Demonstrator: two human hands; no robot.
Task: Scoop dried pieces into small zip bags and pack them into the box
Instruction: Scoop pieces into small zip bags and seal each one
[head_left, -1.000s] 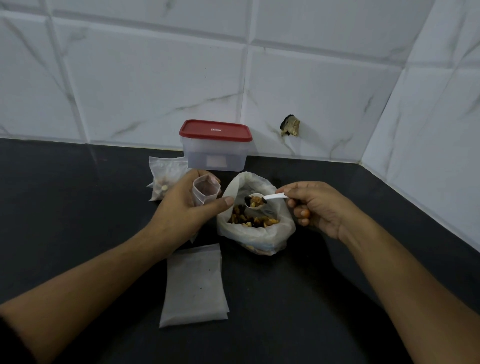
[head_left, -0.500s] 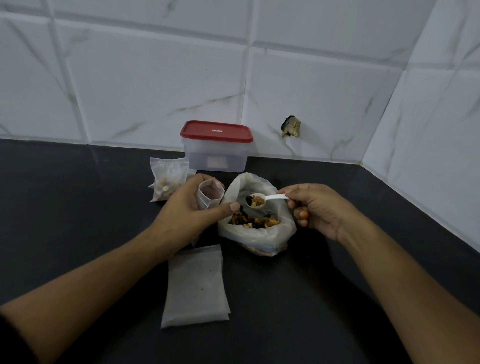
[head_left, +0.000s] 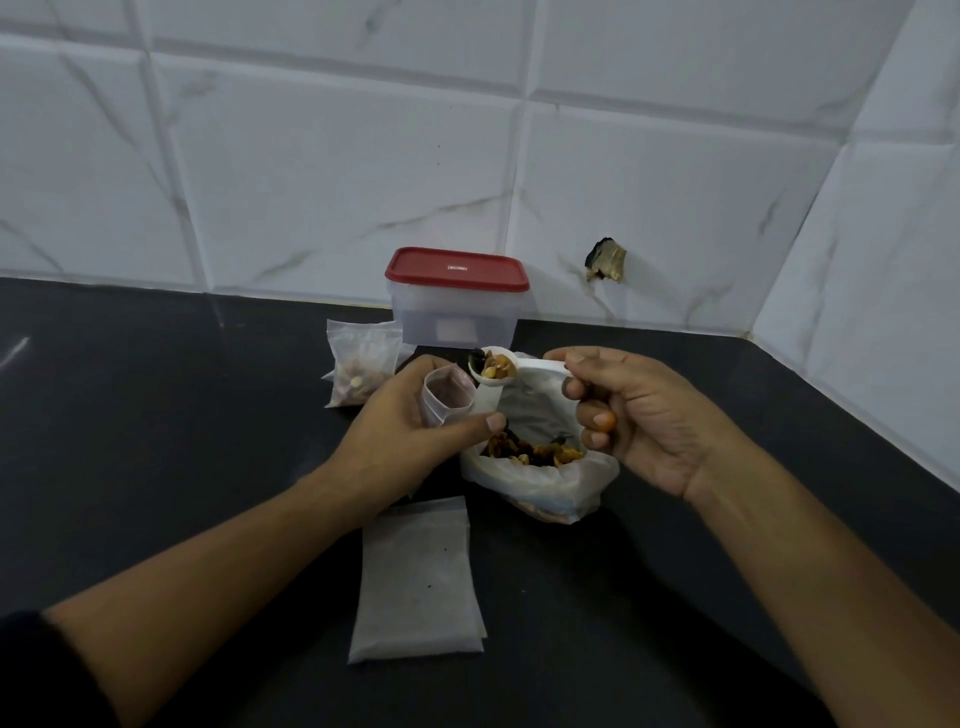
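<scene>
Two hands over the dark surface (head_left: 156, 441). L hand (head_left: 405, 421) grips a small zip bag (head_left: 448, 399) upright, mouth open, fingers curled round it, thumb across the front. R hand (head_left: 644, 415) pinches the handle of a white spoon (head_left: 527, 370); its bowl, loaded w/ dried pieces (head_left: 496, 366), hangs just beside the bag mouth, on its right. Under the spoon sits an open plastic bag (head_left: 540, 486) w/ more pieces. A filled zip bag (head_left: 363, 364) lies left of the L hand; the red-lidded box (head_left: 457, 312) stands behind, lid on. Flat empty bags (head_left: 415, 582) lie nearest.
</scene>
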